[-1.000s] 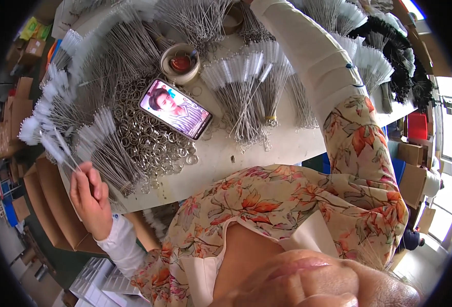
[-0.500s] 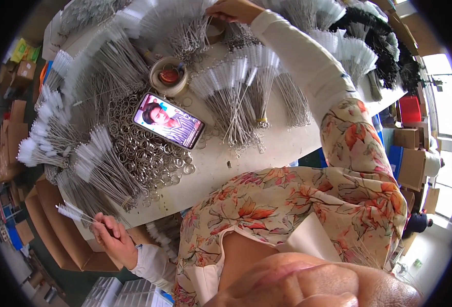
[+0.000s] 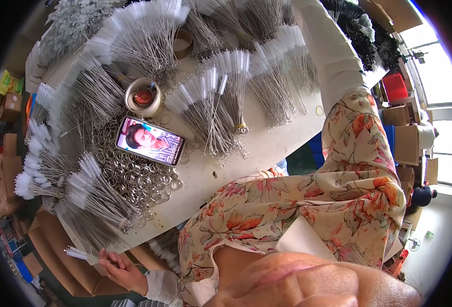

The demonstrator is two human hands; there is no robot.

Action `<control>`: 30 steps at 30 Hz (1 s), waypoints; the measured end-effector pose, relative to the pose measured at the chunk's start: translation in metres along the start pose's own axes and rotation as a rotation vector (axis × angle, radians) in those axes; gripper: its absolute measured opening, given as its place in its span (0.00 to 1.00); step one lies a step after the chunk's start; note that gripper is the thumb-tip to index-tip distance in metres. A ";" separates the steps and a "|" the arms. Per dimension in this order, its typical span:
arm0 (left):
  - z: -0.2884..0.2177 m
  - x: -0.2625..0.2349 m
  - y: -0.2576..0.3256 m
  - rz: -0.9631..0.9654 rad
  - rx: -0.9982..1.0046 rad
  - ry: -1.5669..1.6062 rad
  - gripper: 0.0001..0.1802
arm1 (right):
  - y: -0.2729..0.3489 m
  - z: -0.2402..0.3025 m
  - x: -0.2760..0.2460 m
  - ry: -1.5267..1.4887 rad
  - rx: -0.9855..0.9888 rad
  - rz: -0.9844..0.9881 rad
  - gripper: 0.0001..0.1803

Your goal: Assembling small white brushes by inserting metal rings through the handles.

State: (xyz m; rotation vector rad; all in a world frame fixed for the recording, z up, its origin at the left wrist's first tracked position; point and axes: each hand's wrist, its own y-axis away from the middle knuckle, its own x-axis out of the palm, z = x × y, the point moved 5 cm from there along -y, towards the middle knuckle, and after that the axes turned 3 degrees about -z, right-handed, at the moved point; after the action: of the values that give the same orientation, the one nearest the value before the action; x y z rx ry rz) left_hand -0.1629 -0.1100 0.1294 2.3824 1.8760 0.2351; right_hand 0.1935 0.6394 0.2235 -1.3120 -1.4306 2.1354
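Your left hand [image 3: 124, 269] is pinching a thin wire brush [image 3: 85, 255] with a white bristly tip, down below the table [image 3: 277, 148] edge. Right hand's out of view, so can't tell its grip.

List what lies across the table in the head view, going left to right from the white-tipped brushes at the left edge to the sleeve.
White-tipped brushes → heap of metal rings → phone → bundle of wire brushes → small loose ring → white sleeve.
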 end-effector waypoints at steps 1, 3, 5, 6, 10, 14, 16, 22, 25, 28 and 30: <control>0.001 0.002 0.000 -0.003 -0.001 0.004 0.20 | 0.015 -0.016 -0.002 0.181 0.007 0.051 0.09; -0.001 0.004 0.003 -0.045 0.036 -0.002 0.19 | 0.045 -0.008 -0.005 0.127 0.104 0.104 0.10; 0.000 0.007 0.003 -0.019 0.044 -0.005 0.19 | 0.061 0.017 -0.016 0.176 0.219 0.189 0.11; 0.001 0.010 0.002 0.021 0.050 -0.001 0.18 | 0.066 0.029 -0.026 0.239 0.334 0.268 0.13; 0.009 0.011 -0.006 0.114 0.024 0.038 0.18 | 0.056 0.030 -0.041 0.357 0.389 0.260 0.14; 0.007 -0.002 0.002 0.083 0.032 0.023 0.18 | 0.056 0.008 -0.011 0.341 0.413 0.029 0.15; 0.007 0.011 0.000 0.079 0.021 0.012 0.18 | 0.021 -0.020 -0.030 0.292 0.330 -0.059 0.14; 0.015 0.018 -0.001 0.050 -0.007 0.075 0.17 | 0.043 0.096 0.075 -0.968 0.557 0.611 0.09; 0.019 0.037 0.000 0.154 -0.017 0.103 0.17 | 0.097 0.122 0.121 0.093 -0.797 0.051 0.13; 0.022 0.003 0.010 0.127 -0.025 0.140 0.17 | 0.128 0.191 0.141 0.387 -0.737 0.521 0.13; 0.020 -0.020 0.030 -0.026 -0.011 0.055 0.17 | 0.130 0.220 0.129 -0.280 -0.002 0.345 0.12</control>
State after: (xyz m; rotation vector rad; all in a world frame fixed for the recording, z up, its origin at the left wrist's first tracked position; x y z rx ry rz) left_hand -0.1351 -0.1357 0.1138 2.3663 1.9230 0.3111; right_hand -0.0187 0.5242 0.0697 -1.3884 -1.3845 2.6312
